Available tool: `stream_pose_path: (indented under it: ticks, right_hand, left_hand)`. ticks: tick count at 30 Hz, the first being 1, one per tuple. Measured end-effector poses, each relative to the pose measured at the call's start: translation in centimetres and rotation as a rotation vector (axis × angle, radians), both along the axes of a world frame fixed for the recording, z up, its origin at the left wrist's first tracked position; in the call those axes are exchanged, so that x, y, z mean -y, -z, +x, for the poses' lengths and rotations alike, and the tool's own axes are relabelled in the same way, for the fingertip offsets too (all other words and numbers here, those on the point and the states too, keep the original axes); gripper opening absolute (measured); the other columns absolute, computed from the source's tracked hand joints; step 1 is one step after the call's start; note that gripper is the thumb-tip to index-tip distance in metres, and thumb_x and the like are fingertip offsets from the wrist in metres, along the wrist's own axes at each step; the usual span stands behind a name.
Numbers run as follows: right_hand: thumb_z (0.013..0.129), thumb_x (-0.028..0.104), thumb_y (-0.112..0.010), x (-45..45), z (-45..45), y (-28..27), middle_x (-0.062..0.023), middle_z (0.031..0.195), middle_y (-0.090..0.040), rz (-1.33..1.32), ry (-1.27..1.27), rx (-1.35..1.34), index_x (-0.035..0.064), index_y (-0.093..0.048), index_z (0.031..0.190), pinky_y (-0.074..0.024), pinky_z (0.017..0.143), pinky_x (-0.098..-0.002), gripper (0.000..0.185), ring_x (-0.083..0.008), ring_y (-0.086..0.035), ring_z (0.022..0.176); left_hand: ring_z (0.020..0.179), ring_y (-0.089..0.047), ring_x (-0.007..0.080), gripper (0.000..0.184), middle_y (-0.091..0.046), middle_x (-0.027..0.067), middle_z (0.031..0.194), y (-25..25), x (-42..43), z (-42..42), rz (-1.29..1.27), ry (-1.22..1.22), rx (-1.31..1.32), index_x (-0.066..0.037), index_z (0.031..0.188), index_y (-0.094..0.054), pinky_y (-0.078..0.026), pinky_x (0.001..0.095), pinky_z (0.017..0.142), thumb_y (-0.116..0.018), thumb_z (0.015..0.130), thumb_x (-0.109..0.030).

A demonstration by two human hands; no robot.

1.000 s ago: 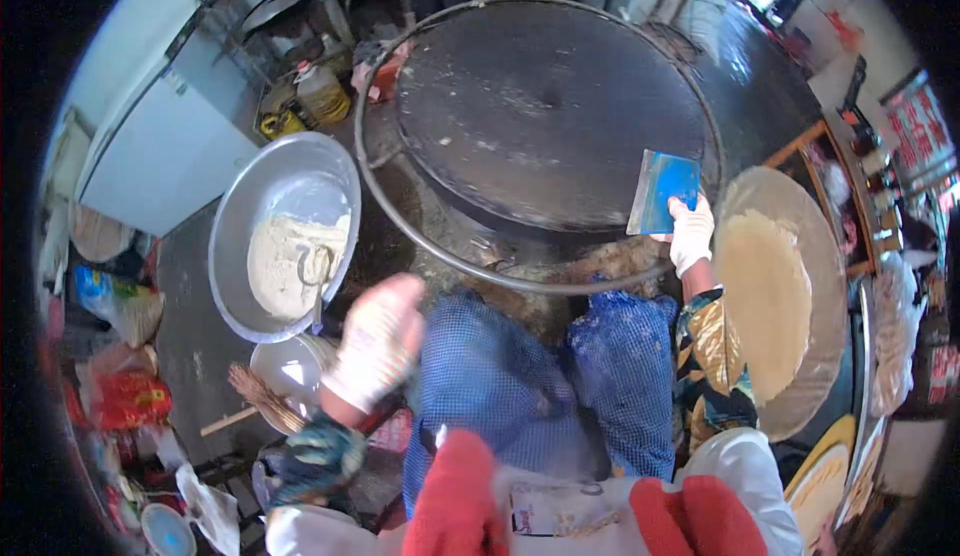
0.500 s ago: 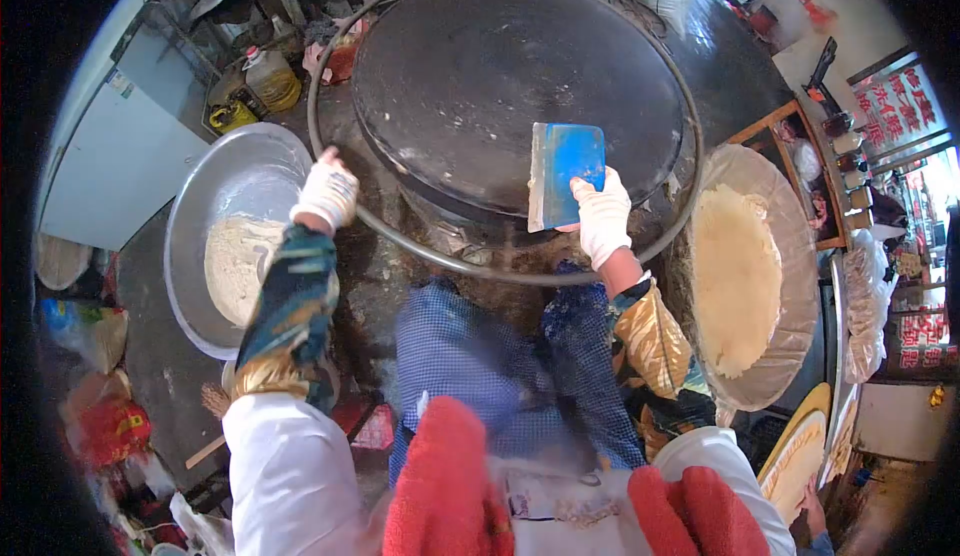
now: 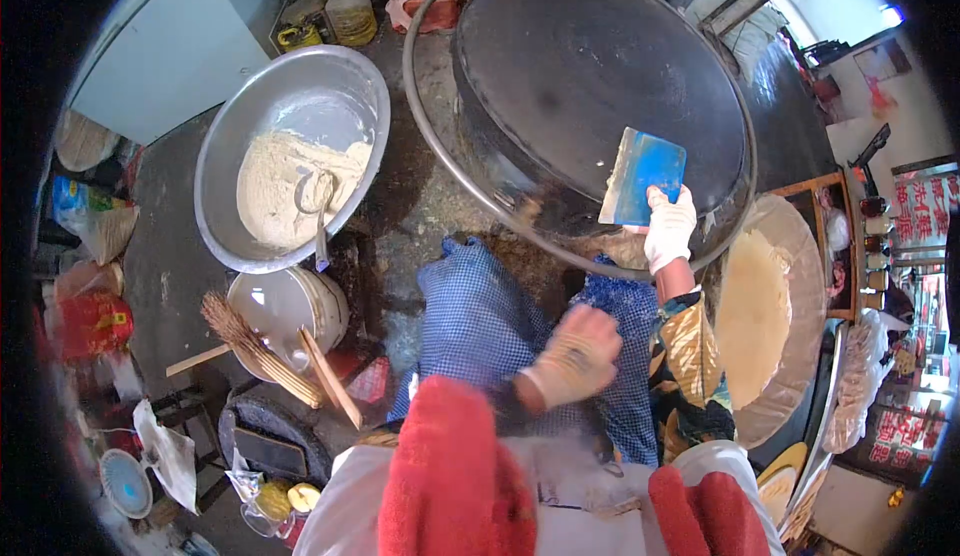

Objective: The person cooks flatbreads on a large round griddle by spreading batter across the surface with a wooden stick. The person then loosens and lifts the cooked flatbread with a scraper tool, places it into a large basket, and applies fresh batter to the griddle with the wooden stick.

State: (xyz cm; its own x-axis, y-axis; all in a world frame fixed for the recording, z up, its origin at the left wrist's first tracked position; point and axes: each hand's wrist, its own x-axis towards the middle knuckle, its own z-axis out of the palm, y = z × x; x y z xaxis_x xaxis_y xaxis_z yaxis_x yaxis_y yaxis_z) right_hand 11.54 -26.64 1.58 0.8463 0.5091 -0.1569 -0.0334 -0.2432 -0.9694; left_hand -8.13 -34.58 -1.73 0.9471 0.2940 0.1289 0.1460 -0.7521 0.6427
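My right hand [image 3: 670,228], in a white glove, grips a blue scraper [image 3: 652,178] by its edge. The scraper has a pale, crusted blade edge and is held over the near rim of a large round black griddle [image 3: 600,66]. Gloved too, my left hand [image 3: 575,358] is over my lap in front of the blue checked cloth [image 3: 480,316] on my legs. Motion smears its fingers, and I see nothing in it. A metal pipe ring [image 3: 455,181] runs around the griddle.
At left stands a metal basin [image 3: 215,191] of pale batter with a ladle [image 3: 310,194] in it. Below it, a white bucket [image 3: 325,301] carries a bristle brush [image 3: 262,351] and a wooden stick [image 3: 330,381]. Right of the griddle, flat pale rounds [image 3: 755,311] lie on plastic sheeting.
My left hand has left the pipe ring beside the basin and moved down over my lap. The view has turned leftward. My right hand still grips the scraper near the griddle's front rim.
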Motion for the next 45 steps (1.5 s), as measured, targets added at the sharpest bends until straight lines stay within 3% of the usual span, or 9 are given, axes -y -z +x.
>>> stream_pose_path:
  ticks: [6,14,21,28,31,34,37,42,45]
  right_hand:
    - [0.087,0.011,-0.06,-0.2,0.0,0.7,-0.0137,0.102,-0.059,0.118,0.042,-0.081,0.0044,-0.046,0.118,-0.0608,0.048,-0.0382,0.035,-0.026,-0.065,0.075]
    - [0.08,0.022,-0.066,-0.3,-3.5,-1.2,-0.0099,0.089,-0.06,0.013,-0.166,-0.158,0.0024,-0.056,0.101,-0.0577,0.054,-0.0396,0.03,-0.0248,-0.063,0.075]
    - [0.084,0.022,-0.066,5.9,-9.7,0.7,-0.009,0.101,-0.065,0.525,-0.568,-1.086,0.0056,-0.061,0.108,-0.0519,0.073,-0.0471,0.03,-0.0273,-0.061,0.092]
    - [0.088,0.019,-0.063,31.8,-0.2,-3.1,-0.0114,0.115,-0.063,1.038,-0.027,-0.803,0.0025,-0.053,0.125,-0.0473,0.094,-0.0378,0.041,-0.0232,-0.062,0.101]
    - [0.087,0.016,-0.063,45.8,-1.6,1.8,-0.0073,0.114,-0.063,0.459,0.502,-0.214,-0.0011,-0.055,0.122,-0.0461,0.093,-0.0334,0.039,-0.0152,-0.058,0.104]
    - [0.088,0.02,-0.062,54.3,-6.0,4.9,-0.0019,0.09,-0.064,-0.3,1.049,0.115,0.0011,-0.062,0.113,-0.0468,0.077,-0.0281,0.031,-0.0122,-0.054,0.08]
    - [0.089,0.019,-0.061,61.2,-6.7,12.5,-0.0064,0.086,-0.066,-0.329,1.266,0.288,0.0039,-0.062,0.116,-0.0463,0.074,-0.0309,0.03,-0.0161,-0.055,0.075]
    - [0.092,0.022,-0.054,62.2,-2.3,14.6,-0.0184,0.128,-0.053,-1.08,0.966,0.455,0.0162,-0.049,0.134,-0.0421,0.096,-0.0423,0.043,-0.0373,-0.052,0.112]
    - [0.089,0.05,-0.052,61.1,-0.8,19.4,-0.0252,0.131,-0.049,-1.567,0.676,0.351,0.0172,-0.048,0.135,-0.0485,0.082,-0.054,0.056,-0.0394,-0.051,0.115]
  left_hand:
    - [0.134,-0.028,0.0359,0.065,-0.038,0.0159,0.141,3.9,-5.1,-8.9,0.238,-0.489,-0.361,-0.009,0.13,-0.048,-0.015,0.0664,0.104,-0.06,0.078,-0.046]
    - [0.136,-0.026,0.0371,0.067,-0.036,0.0154,0.146,4.1,-3.1,-6.6,0.245,-0.524,-0.517,-0.013,0.137,-0.044,-0.022,0.0632,0.103,-0.056,0.082,-0.05]
    - [0.138,-0.023,0.036,0.062,-0.031,0.0147,0.149,4.9,-3.1,-5.6,0.219,-0.487,-0.606,-0.013,0.137,-0.043,-0.021,0.0603,0.107,-0.055,0.085,-0.045]
    - [0.139,-0.022,0.0335,0.062,-0.028,0.0096,0.151,7.6,-4.2,-8.4,0.257,-0.492,-0.655,-0.02,0.14,-0.04,-0.025,0.0617,0.104,-0.055,0.087,-0.048]
    - [0.139,-0.023,0.0337,0.063,-0.028,0.0099,0.151,7.6,-4.1,-7.5,0.307,-0.448,-0.68,-0.019,0.14,-0.04,-0.026,0.0608,0.104,-0.054,0.088,-0.05]
    - [0.138,-0.024,0.0343,0.063,-0.029,0.0103,0.15,8.0,-3.9,-6.1,0.376,-0.422,-0.712,-0.018,0.14,-0.04,-0.028,0.0597,0.103,-0.053,0.088,-0.051]
    - [0.14,-0.019,0.0367,0.067,-0.027,0.0164,0.15,7.4,-3.7,-5.1,0.335,-0.361,-0.738,-0.013,0.142,-0.037,-0.023,0.058,0.107,-0.051,0.087,-0.049]
    - [0.132,-0.029,0.0424,0.067,-0.035,0.0197,0.144,8.4,-3.8,-5.4,0.442,-0.278,-0.59,-0.012,0.138,-0.042,-0.027,0.0581,0.104,-0.056,0.084,-0.048]
    - [0.126,-0.037,0.0412,0.061,-0.043,0.017,0.137,6.8,-2.6,-5.2,0.511,-0.299,-0.44,-0.012,0.13,-0.049,-0.032,0.0583,0.099,-0.059,0.081,-0.047]
